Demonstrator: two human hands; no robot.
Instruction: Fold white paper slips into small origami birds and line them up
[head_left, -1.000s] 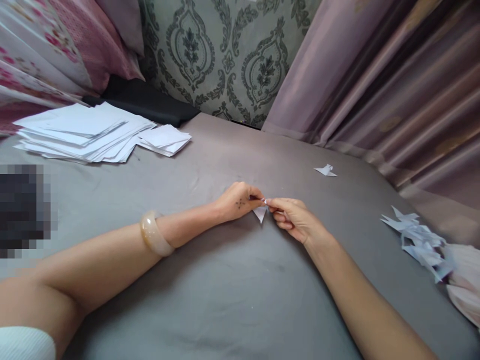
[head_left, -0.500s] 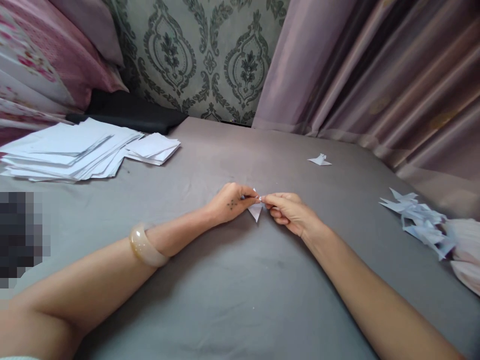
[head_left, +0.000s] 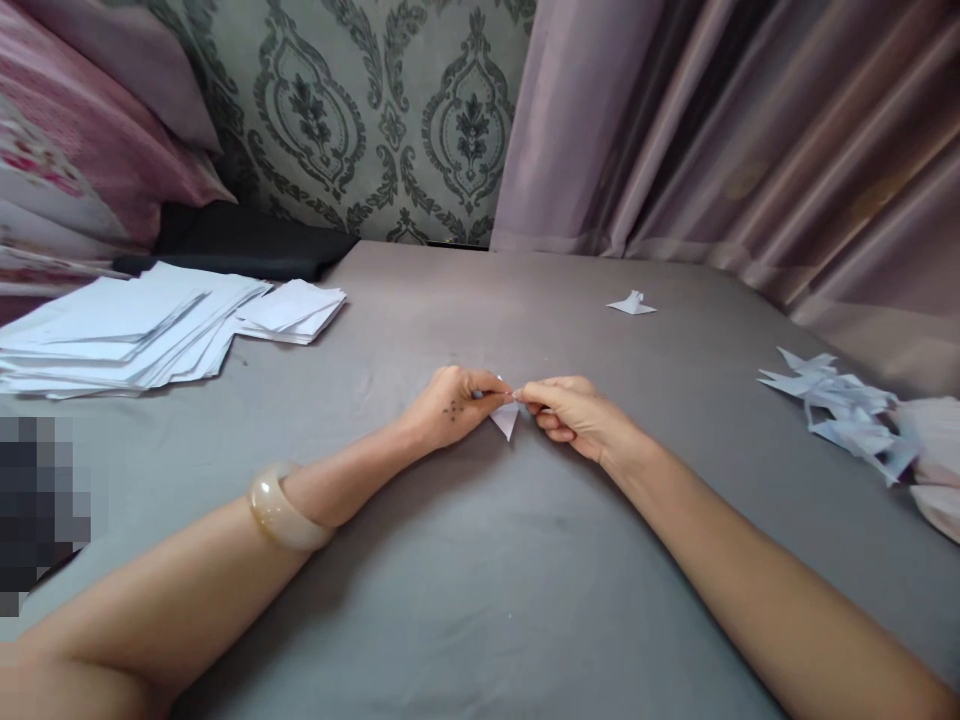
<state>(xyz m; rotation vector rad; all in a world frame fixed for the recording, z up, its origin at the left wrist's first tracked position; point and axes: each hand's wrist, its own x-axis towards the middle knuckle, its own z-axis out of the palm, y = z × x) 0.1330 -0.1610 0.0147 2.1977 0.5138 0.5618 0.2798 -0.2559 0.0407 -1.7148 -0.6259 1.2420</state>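
A small folded white paper piece (head_left: 505,421), probably a paper crane by its pointed flaps, is held between both hands above the grey cloth (head_left: 480,600). My left hand (head_left: 459,405) pinches its body from the left, thumb and forefinger closed. From the right, my right hand (head_left: 574,412) pinches a tip of the same paper, fingers curled in. The fingertips of the two hands nearly meet. One triangular flap points down below them; the rest is mostly hidden by the fingers.
At left lie a large stack of white paper sheets (head_left: 112,325) and a smaller stack of paper squares (head_left: 292,308). A single folded paper crane (head_left: 632,303) sits at the back right. Several more folded papers (head_left: 847,405) are heaped at the right near pale fabric (head_left: 937,440).
The camera view has tilted and shifted slightly. Both hands keep their pinch on the folded paper, with hardly any movement between them.
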